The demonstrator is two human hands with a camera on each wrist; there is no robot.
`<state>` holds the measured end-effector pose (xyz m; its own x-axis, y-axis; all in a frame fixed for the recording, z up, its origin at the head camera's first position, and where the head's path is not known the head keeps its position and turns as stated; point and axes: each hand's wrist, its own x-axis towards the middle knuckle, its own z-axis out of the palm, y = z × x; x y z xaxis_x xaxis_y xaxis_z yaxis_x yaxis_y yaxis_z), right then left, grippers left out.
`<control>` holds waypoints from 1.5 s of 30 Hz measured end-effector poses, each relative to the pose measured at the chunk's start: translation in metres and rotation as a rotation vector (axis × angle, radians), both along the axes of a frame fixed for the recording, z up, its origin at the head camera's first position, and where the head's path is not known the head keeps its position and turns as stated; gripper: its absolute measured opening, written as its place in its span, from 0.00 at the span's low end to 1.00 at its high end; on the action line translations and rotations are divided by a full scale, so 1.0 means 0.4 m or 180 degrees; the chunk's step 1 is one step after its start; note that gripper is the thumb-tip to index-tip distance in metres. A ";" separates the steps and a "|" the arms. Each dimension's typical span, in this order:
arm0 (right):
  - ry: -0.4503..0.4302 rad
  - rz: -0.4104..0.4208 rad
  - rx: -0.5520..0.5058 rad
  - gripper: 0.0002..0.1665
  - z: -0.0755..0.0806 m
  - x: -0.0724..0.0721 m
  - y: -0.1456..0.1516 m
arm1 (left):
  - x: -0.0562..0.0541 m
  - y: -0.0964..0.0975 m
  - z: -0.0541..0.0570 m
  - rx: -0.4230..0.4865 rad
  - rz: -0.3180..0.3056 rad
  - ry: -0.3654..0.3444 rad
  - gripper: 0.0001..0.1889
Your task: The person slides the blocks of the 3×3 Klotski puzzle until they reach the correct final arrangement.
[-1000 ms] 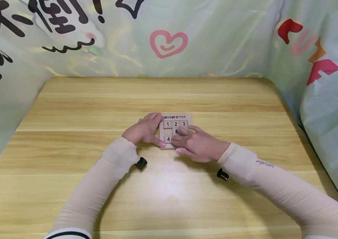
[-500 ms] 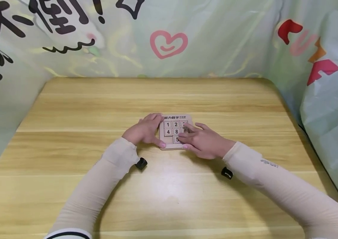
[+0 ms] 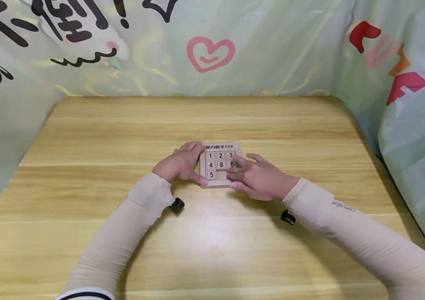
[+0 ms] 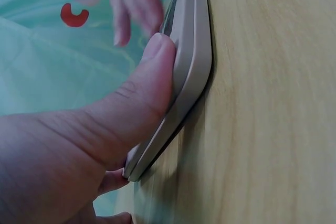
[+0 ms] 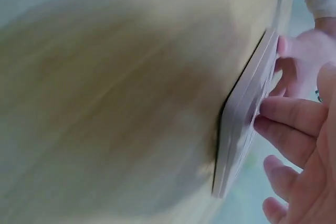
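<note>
A flat number sliding puzzle [image 3: 217, 183] lies on the table, with printed characters along its top edge. Its tiles read 1, 2, 3 in the top row and 4, 8, 6 in the middle row. Tile 5 [image 3: 211, 175] sits at the lower left, beside a vacant bottom-middle slot; the lower-right slot is hidden by fingers. My left hand [image 3: 182, 162] grips the puzzle's left side, the thumb [image 4: 142, 90] pressing on its near corner in the left wrist view. From the right, my right hand [image 3: 260, 178] touches the tiles with outstretched fingertips [image 5: 268, 107].
The wooden table [image 3: 212, 250] extends around the puzzle on all sides. Behind and to the right hangs a pale printed sheet [image 3: 280, 50]. Each sleeved wrist carries a small black camera [image 3: 288, 217].
Tile 4 has slid up into the middle row's left slot. Tile 5 has then slid left from the bottom middle into the corner. My right hand has shifted slightly right; the left stays put.
</note>
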<state>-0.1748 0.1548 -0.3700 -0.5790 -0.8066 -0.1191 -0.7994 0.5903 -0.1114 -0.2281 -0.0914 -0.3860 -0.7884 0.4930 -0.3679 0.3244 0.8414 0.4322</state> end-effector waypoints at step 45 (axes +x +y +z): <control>0.0091 -0.0027 0.0006 0.30 -0.017 0.001 -0.011 | 0.007 -0.004 0.004 0.0007 -0.0020 0.0016 0.59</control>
<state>-0.1742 0.1504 -0.3769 -0.5890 -0.8015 -0.1037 -0.7973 0.5972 -0.0875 -0.2255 -0.0930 -0.3845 -0.7870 0.4988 -0.3629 0.3319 0.8383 0.4325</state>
